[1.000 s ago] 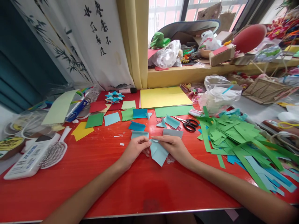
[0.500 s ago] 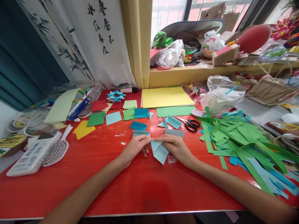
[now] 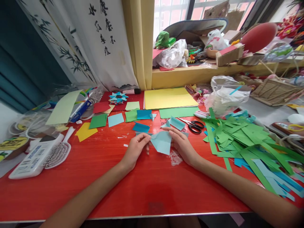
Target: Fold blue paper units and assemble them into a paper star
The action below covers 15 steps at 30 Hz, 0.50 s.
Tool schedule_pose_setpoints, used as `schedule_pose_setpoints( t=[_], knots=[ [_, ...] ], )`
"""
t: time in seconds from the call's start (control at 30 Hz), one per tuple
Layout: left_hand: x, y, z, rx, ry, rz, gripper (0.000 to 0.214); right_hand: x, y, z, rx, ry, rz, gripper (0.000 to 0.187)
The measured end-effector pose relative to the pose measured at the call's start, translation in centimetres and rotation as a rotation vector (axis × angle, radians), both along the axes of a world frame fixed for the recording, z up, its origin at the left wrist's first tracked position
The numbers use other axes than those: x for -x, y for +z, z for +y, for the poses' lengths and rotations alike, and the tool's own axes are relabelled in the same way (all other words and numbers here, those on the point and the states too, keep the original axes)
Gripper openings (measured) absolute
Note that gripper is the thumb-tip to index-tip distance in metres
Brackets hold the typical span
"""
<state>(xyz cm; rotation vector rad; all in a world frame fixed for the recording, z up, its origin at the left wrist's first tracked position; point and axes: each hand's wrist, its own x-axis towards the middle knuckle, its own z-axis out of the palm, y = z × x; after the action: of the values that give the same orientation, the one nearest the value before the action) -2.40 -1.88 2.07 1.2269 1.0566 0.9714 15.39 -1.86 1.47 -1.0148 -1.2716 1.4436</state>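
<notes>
A light blue piece of folded paper (image 3: pixel 162 142) is held up between my two hands, a little above the red table (image 3: pixel 142 186). My left hand (image 3: pixel 136 147) pinches its left corner between thumb and fingers. On the right edge, my right hand (image 3: pixel 181 144) grips the same paper, its fingers partly behind it. Just beyond lie a dark blue folded paper (image 3: pixel 141 127), another blue one (image 3: pixel 143 114) and a light blue folded paper (image 3: pixel 177 123). Black-handled scissors (image 3: pixel 195 127) rest to the right of these.
Green paper strips (image 3: pixel 247 136) heap up at the right. At the left are a hairbrush (image 3: pixel 58 155) and a white bottle (image 3: pixel 35 158). Yellow sheets (image 3: pixel 169 98), a blue paper ring (image 3: pixel 118 98) and coloured squares (image 3: pixel 98 121) lie toward the back. The table's front edge (image 3: pixel 133 218) runs close by.
The light blue paper has been raised and turned, so that its broad face shows between my hands. My right hand has shifted from its top edge to its right side.
</notes>
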Motion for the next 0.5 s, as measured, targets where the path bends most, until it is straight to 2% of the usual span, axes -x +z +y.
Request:
schedule_pose_setpoints(
  t=[0.07, 0.13, 0.17, 0.27, 0.33, 0.4, 0.5],
  knots=[
    [-0.1, -0.2, -0.1, 0.015, 0.09, -0.081, 0.024, 0.1, 0.2, -0.1, 0.072, 0.171, 0.043, 0.035],
    [-0.2, -0.2, -0.3, 0.04, 0.129, -0.148, 0.024, 0.4, 0.3, -0.6, 0.061, 0.328, -0.038, 0.03],
    [-0.3, -0.3, -0.4, 0.046, 0.131, -0.165, 0.023, 0.5, 0.4, -0.9, 0.032, 0.353, -0.091, 0.028],
    [-0.6, -0.2, -0.8, 0.022, 0.105, -0.131, 0.022, 0.8, 0.1, -1.4, -0.035, 0.288, -0.219, 0.025],
    [-0.8, -0.2, -1.0, -0.003, 0.076, -0.059, 0.021, 0.8, -0.1, -1.4, -0.027, 0.212, -0.238, 0.033],
    [-0.8, -0.1, -1.0, -0.001, 0.029, 0.011, 0.019, 0.6, -0.3, -1.1, -0.023, 0.125, -0.185, 0.039],
    [-0.8, 0.0, -1.0, 0.017, -0.052, 0.078, 0.018, 0.5, -0.1, -0.7, -0.031, 0.056, -0.078, 0.033]
  ],
)
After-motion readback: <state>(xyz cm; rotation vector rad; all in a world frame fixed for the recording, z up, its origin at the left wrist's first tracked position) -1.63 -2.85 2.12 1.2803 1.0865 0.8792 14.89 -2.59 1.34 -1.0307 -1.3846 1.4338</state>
